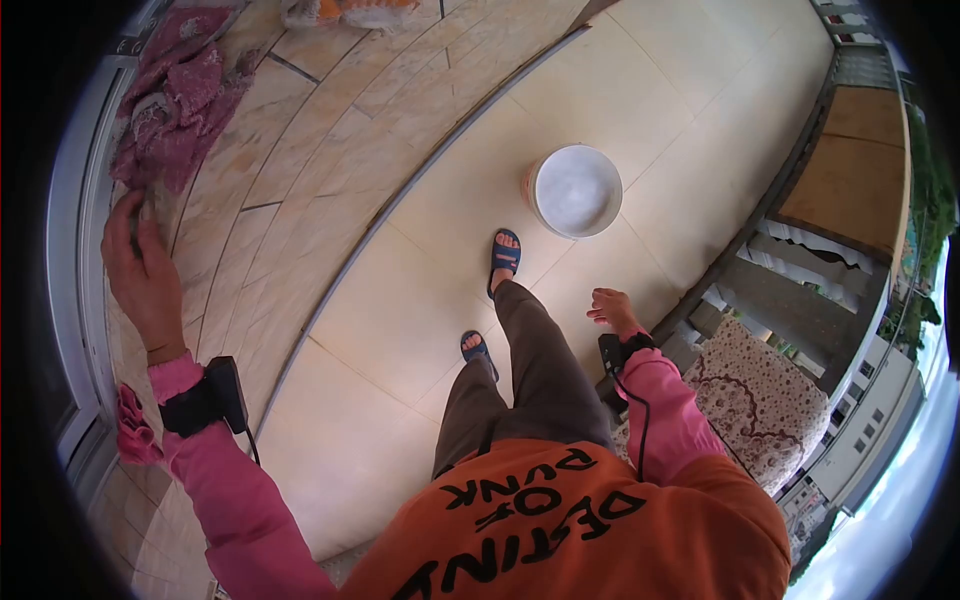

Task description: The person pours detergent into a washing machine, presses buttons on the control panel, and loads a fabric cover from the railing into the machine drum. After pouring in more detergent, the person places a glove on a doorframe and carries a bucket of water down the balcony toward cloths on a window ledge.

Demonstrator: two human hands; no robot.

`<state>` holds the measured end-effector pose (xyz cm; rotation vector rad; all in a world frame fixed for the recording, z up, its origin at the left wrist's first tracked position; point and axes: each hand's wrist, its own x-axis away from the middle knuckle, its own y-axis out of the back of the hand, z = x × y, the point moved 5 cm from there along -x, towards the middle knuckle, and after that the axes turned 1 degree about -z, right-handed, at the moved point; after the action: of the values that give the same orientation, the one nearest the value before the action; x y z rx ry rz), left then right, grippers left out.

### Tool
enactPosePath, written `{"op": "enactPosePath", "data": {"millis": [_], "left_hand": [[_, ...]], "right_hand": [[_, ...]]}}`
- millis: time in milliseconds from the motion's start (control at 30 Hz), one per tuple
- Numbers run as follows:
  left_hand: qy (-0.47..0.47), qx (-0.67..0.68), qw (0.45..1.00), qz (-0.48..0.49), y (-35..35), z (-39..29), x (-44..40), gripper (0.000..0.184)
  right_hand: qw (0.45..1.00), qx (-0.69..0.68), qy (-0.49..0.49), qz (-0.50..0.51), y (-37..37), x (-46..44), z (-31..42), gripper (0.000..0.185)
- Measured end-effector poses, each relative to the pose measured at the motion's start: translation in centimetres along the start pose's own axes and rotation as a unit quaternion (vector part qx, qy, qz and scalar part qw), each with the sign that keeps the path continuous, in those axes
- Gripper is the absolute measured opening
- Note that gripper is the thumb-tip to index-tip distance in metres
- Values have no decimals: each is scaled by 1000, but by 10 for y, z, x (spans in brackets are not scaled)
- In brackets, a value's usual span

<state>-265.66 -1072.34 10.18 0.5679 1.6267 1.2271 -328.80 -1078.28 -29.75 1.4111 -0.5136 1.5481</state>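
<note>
My left hand (143, 275) reaches out at the far left, fingers and thumb closed around the near end of a crumpled purple-pink cloth (190, 85). The cloth stretches away from the fingers along the tiled wall (330, 130), beside a window frame; its grip point is partly blurred. My right hand (614, 310) hangs near my right leg, its fingers loosely bent and apart, with nothing in them. Ahead of my feet, a white bucket (577, 192) stands on the floor, with pale, cloudy liquid inside.
A window frame (90, 260) runs along the left side. Another pink cloth (136, 425) is below my left wrist. A balustrade (800, 290) and a patterned cloth-covered surface (752, 395) are at the right. An orange-and-white bundle (350, 12) shows at the top edge.
</note>
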Motion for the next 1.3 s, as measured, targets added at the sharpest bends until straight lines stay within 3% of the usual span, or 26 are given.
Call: {"op": "enactPosePath", "data": {"millis": [167, 267, 333, 467, 567, 633, 700, 767, 1100, 1167, 1300], "left_hand": [[3, 15, 1000, -11, -2, 0, 3, 28], [75, 41, 996, 2, -3, -4, 4, 27], [58, 38, 997, -30, -1, -8, 2, 26], [65, 62, 996, -4, 0, -18, -1, 21], [44, 47, 998, -7, 1, -22, -3, 20], [47, 30, 998, -11, 0, -24, -3, 19], [69, 51, 996, -7, 1, -23, -3, 18], [61, 31, 998, -14, 2, -24, -4, 17], [20, 31, 999, -21, 2, -24, -6, 17], [26, 24, 999, -19, 4, -26, -5, 17], [33, 24, 999, -16, 3, -23, -5, 17]], "right_hand": [[995, -100, 4, -16, -12, -34, -31, 38], [975, -222, -17, 1, -29, -78, -39, 44], [952, -296, -77, 9, -42, -140, -47, 53], [915, -399, -51, 17, -63, -211, -31, 88], [916, -402, -9, -7, -77, -254, -19, 66], [886, -464, -7, 20, -85, -274, -15, 41], [894, -445, 36, 36, -83, -302, -20, 21], [862, -506, 27, 17, -83, -310, -19, 24], [883, -467, 44, -21, -35, -307, -30, 18], [933, -359, 35, -8, -16, -313, -38, 18], [972, -232, 46, -1, 21, -310, -45, 22]]}}
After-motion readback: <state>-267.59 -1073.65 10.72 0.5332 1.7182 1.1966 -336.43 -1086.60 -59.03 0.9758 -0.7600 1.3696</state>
